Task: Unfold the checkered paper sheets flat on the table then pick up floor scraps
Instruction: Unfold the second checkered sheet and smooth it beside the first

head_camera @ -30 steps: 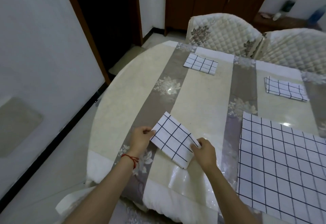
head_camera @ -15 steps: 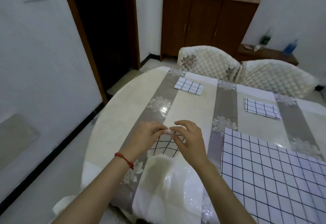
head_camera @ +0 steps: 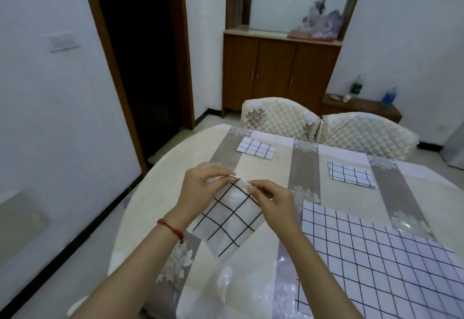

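Observation:
I hold a folded checkered paper sheet (head_camera: 229, 218) up above the table (head_camera: 160, 188), hanging like a diamond. My left hand (head_camera: 200, 188) pinches its top corner from the left, and my right hand (head_camera: 271, 200) pinches the same corner from the right, fingertips nearly touching. A large unfolded checkered sheet (head_camera: 381, 258) lies flat at the right front. Two more folded checkered sheets lie farther back: one (head_camera: 256, 151) near the far edge, another (head_camera: 350, 174) to its right.
Two quilted white chairs (head_camera: 278, 117) (head_camera: 366, 135) stand behind the table. A dark doorway (head_camera: 140, 62) opens at the left, a brown cabinet (head_camera: 278, 72) stands at the back. Bottles (head_camera: 389, 96) sit on a low shelf. Floor (head_camera: 57, 263) shows left of the table.
The folded sheet lay on the table between my hands; both hands have lifted it by its top corner, so it now hangs in the air. The view has tilted upward.

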Demonstrator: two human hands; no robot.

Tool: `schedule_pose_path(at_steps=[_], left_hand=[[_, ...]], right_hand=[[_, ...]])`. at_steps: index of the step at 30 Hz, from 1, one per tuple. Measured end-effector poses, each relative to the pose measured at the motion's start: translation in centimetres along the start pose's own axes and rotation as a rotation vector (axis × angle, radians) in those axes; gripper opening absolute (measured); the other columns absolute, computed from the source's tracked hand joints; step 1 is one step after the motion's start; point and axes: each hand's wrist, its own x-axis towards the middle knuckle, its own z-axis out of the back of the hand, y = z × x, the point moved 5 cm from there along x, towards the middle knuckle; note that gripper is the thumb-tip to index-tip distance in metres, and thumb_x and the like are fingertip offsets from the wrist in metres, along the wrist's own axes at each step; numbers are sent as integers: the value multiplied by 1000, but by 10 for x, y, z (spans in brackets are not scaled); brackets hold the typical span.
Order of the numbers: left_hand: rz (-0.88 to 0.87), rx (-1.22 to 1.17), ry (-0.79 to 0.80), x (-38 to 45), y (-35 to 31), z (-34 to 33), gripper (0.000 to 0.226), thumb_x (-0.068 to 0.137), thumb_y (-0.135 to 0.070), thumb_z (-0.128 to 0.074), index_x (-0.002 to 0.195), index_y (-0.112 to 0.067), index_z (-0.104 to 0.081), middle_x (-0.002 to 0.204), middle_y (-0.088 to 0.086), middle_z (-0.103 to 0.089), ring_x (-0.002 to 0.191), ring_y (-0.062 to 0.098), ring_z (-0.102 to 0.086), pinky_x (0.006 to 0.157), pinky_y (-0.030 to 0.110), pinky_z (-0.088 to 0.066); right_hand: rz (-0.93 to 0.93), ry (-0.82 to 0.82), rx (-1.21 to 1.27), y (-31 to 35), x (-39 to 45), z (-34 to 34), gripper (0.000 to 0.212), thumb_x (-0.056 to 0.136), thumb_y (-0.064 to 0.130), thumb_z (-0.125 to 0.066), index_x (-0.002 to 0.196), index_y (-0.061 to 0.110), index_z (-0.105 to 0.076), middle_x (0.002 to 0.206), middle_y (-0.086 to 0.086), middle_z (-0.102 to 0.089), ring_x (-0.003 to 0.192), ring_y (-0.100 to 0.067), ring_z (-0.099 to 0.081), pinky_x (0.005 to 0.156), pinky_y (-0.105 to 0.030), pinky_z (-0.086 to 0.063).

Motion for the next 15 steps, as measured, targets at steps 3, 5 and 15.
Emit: schedule_pose_path(at_steps=[3, 5, 15], left_hand=[[-118, 70, -32, -1, -13, -2, 11, 71, -5, -75, 81, -8, -76, 86, 4, -73, 84, 15, -64, 81, 25, -51], [-165, 99, -47, -2, -19, -3, 11, 70, -4, -75, 81, -9, -76, 85, 6, -74, 83, 18, -65, 79, 27, -51], [-217, 209, -44, 2, -33, -9, 4, 74, -3, -72, 77, -4, -71, 77, 8, -71, 77, 7, -57, 73, 20, -48]], right_hand=[[4, 4, 29, 7, -2, 4, 28, 82, 6, -66, 83, 34, -69, 55, 15, -63, 59, 1, -59, 63, -11, -47], [1, 2, 51, 10, -3, 5, 29, 82, 7, -66, 84, 35, -68, 51, 15, -59, 54, 0, -54, 60, -10, -43], [77, 12, -26, 22, -13, 6, 26, 81, 14, -68, 94, 36, -67, 83, 14, -63, 73, 0, -57, 67, -9, -44]])
